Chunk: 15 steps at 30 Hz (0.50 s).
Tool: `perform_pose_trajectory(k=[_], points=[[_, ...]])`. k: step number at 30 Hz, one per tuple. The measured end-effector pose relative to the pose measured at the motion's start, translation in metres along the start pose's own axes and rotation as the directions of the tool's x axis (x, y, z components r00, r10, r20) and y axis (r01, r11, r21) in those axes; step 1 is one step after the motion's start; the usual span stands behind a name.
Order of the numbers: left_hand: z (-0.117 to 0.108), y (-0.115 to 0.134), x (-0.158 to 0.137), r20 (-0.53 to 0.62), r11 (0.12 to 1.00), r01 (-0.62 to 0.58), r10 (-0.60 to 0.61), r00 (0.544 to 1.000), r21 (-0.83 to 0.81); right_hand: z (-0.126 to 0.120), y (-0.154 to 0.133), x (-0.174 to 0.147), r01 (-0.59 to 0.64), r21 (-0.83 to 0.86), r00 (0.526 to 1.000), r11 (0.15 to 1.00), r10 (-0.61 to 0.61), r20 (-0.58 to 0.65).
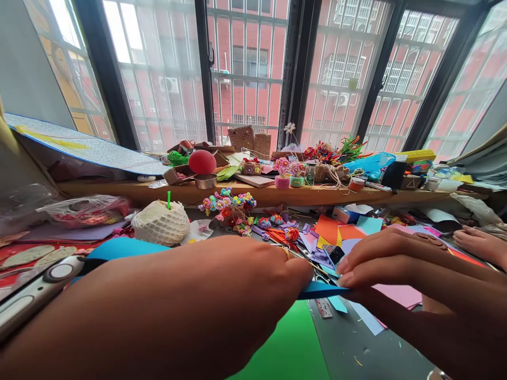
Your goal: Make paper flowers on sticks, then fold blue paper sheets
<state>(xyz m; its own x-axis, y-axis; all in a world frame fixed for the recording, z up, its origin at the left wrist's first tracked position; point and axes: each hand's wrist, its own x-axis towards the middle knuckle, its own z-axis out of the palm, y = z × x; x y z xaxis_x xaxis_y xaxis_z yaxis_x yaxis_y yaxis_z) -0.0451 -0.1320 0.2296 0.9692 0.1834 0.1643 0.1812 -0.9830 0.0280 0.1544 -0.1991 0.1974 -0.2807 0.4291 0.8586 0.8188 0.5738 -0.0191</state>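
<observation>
My left hand (253, 285), with a watch (43, 290) on the wrist, reaches across the front and is closed on a piece of blue paper (320, 290). The paper sticks out from its fingers as a narrow folded strip. At the strip's right end, my right hand (412, 279) pinches the tip between thumb and fingers. Beneath my hands lies a green sheet (289, 343) on the grey table (356, 348). Scissors (319, 275), partly hidden, lie just behind the strip. My left hand covers the rest of the paper.
Coloured paper scraps (328, 229) and crocheted flowers (227, 206) crowd the table. A coconut in white netting (160, 222) stands at the left. Another person's hand (483, 243) rests at the far right. A cluttered wooden ledge (253, 195) runs below the windows, with a red balloon (202, 161).
</observation>
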Motion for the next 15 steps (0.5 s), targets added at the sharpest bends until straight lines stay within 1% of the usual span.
perform_pose_trajectory(k=[3,5,7,8,9,10,11,12,13,14,15], points=[[-0.004,0.003,0.004,0.003,1.0,-0.004,0.004,1.0,-0.008,-0.001,0.001,-0.001,-0.028,0.027,1.0,0.999,0.028,0.002],[-0.009,0.004,0.009,0.028,0.999,0.007,-0.005,1.0,-0.04,0.0,0.004,-0.001,-0.029,0.073,0.999,0.997,0.03,-0.014],[-0.015,0.001,0.014,0.055,0.996,0.03,-0.026,0.998,-0.081,0.003,0.008,-0.002,-0.038,0.159,0.99,0.987,0.059,-0.126],[-0.018,-0.003,0.017,0.061,0.993,0.053,-0.047,0.997,-0.101,0.006,0.011,-0.002,-0.068,0.212,0.97,0.975,0.114,-0.216],[-0.022,-0.007,0.019,0.023,0.989,0.051,-0.048,0.999,-0.14,0.01,0.014,-0.003,-0.096,0.267,0.938,0.959,0.177,-0.297],[-0.026,-0.012,0.02,-0.027,0.98,0.036,-0.042,0.999,-0.195,0.015,0.017,-0.004,-0.135,0.328,0.916,0.935,0.244,-0.318],[-0.029,-0.016,0.022,-0.023,0.962,0.028,-0.036,0.999,-0.272,0.021,0.021,-0.005,-0.24,0.378,0.898,0.894,0.352,-0.263],[-0.033,-0.021,0.023,-0.015,0.934,0.016,-0.023,1.0,-0.357,0.027,0.024,-0.006,-0.332,0.422,0.89,0.844,0.428,-0.157],[-0.036,-0.024,0.024,-0.043,0.899,0.012,-0.034,0.999,-0.438,0.034,0.027,-0.007,-0.39,0.478,0.888,0.787,0.459,-0.031],[-0.038,-0.027,0.025,-0.07,0.86,-0.001,-0.04,0.997,-0.511,0.041,0.031,-0.007,-0.434,0.523,0.885,0.734,0.457,0.092],[-0.04,-0.029,0.027,-0.106,0.819,-0.012,-0.06,0.993,-0.574,0.048,0.033,-0.007,-0.452,0.571,0.881,0.686,0.442,0.167]])
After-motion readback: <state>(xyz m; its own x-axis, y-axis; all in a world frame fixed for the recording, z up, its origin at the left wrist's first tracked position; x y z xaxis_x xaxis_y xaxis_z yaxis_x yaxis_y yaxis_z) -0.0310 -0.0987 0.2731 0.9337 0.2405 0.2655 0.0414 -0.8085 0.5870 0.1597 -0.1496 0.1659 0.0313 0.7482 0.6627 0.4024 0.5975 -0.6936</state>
